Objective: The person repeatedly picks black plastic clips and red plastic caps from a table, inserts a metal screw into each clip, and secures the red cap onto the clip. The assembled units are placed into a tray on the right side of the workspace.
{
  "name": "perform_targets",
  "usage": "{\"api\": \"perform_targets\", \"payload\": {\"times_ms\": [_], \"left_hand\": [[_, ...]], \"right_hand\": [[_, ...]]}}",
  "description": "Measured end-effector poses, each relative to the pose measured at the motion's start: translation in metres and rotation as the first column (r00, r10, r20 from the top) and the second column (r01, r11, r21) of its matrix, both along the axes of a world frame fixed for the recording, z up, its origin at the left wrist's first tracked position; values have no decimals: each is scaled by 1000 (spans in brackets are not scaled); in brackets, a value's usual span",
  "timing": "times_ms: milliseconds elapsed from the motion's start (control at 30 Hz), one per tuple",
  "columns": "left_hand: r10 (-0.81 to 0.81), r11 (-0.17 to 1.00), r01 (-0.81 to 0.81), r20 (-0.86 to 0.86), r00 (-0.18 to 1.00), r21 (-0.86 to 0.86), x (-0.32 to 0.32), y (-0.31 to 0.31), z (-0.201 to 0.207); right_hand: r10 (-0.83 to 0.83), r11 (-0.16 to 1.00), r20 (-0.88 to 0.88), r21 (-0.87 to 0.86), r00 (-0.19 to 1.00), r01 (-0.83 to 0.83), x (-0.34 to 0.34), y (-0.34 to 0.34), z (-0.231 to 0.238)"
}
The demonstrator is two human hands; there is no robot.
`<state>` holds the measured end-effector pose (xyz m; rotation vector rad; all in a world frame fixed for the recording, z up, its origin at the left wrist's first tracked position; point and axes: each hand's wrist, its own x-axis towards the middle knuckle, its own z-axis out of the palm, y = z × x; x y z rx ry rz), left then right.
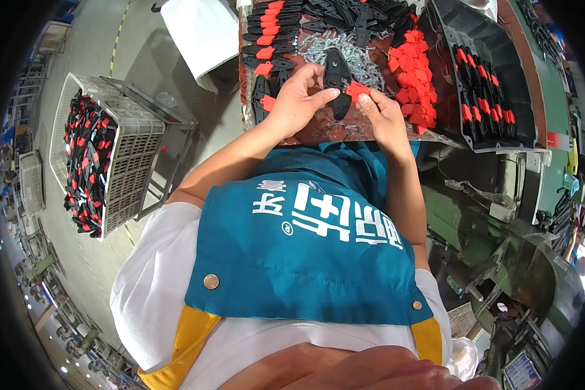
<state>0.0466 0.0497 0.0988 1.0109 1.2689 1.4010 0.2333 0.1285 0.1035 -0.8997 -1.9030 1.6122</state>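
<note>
My left hand (298, 101) grips a long, oval black plastic part (337, 68) that stands nearly upright over the near side of the table. In my right hand (386, 120), thumb and fingers pinch a small red plastic piece (355, 90), held against the black part's right side. Whether the two are joined I cannot tell. Just beyond my hands lies a heap of small silvery metal pins (325, 47). Right of it spreads a pile of loose red pieces (413, 78). Black parts with red pieces on them (266, 52) are lined up at the table's left edge.
More black parts (357, 13) lie at the table's far side. A black bin (445, 32) on the right holds rows of red-and-black parts. To my left, a pale plastic crate (133, 159) full of similar parts rests on a metal stand. Green machinery (533, 253) stands at the right.
</note>
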Motion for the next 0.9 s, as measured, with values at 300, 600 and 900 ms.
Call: {"api": "perform_targets", "payload": {"times_ms": [300,600,900], "left_hand": [[-164,984,172,-159,974,40,-16,-7,3],[-161,981,184,-269,950,61,-20,0,6],[-287,956,286,-13,958,-61,-23,3,10]], "right_hand": [[-83,970,-220,-243,972,28,-7,-23,-11],[-375,923,-239,-10,896,384,-32,-51,-23],[-377,918,-216,-217,900,333,-29,-53,-23]]}}
